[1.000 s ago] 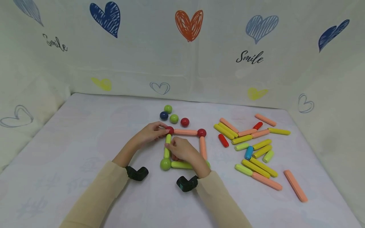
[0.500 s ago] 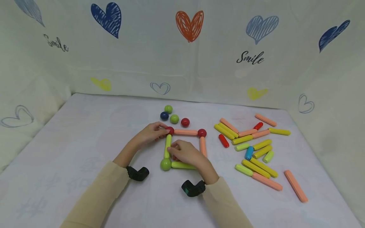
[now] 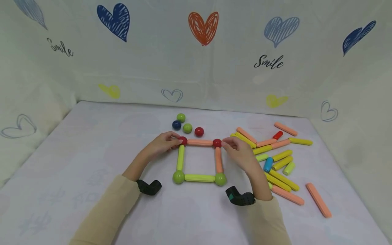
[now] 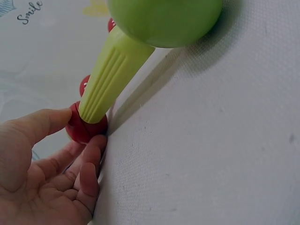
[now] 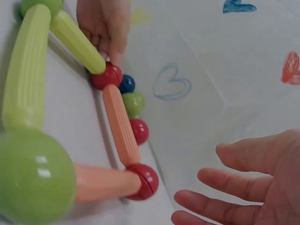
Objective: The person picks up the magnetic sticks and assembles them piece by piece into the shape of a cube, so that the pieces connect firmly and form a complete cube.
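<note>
Moved right hand (image 3: 240, 153) from beside left lime rod (image 3: 180, 158) to just beside right red ball (image 3: 216, 143), with fingers (image 5: 236, 184) apart; pinching left red ball (image 3: 184, 140) in left hand (image 3: 160, 143); counting four rods (image 3: 199, 178) and four balls (image 3: 178, 177) (two red, two green) joined in a square on desk (image 3: 61, 153)

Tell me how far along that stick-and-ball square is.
Done: four joined sticks and four corner balls form what looks like a closed square.
In hand: the left hand pinches the far-left red ball; the right hand is open beside the far-right red ball.
Left: perhaps just letting go, or adding the loose balls and loose sticks outside it.
</note>
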Tool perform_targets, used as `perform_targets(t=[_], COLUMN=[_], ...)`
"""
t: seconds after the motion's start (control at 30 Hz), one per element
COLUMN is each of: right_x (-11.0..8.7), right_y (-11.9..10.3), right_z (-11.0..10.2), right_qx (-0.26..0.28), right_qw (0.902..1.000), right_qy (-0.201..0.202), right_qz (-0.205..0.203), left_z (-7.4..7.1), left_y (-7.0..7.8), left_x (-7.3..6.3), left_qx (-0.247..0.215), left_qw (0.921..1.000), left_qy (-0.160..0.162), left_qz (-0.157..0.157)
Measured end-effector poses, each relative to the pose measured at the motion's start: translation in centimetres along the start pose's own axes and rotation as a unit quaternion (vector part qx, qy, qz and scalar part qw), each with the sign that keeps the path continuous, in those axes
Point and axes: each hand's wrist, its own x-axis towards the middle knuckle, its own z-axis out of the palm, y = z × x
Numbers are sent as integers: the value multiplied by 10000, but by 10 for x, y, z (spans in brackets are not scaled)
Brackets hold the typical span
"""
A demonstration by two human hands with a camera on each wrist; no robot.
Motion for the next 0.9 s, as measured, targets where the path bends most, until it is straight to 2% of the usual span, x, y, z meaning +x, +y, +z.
perform_targets(t=[0.17, 0.3, 0.6, 0.9], right_x=[2, 4, 9, 10], right_y=[18, 33, 53, 53], right_z=[-21, -28, -20, -15], right_qx=[-68, -284, -651, -1043], right_qw=[9991, 9984, 9944, 9916], right_qy=[335, 307, 204, 216], right_qz=[267, 393, 806, 735], left_z=[1, 2, 10, 13], left_y=[-2, -3, -4, -6], left_x=[-1, -2, -5, -11], left_qx=[24, 114, 274, 432], left_qw=[10000, 9996, 9974, 9949], left_qy=[84, 236, 605, 823], left_qz=[-2, 73, 268, 399])
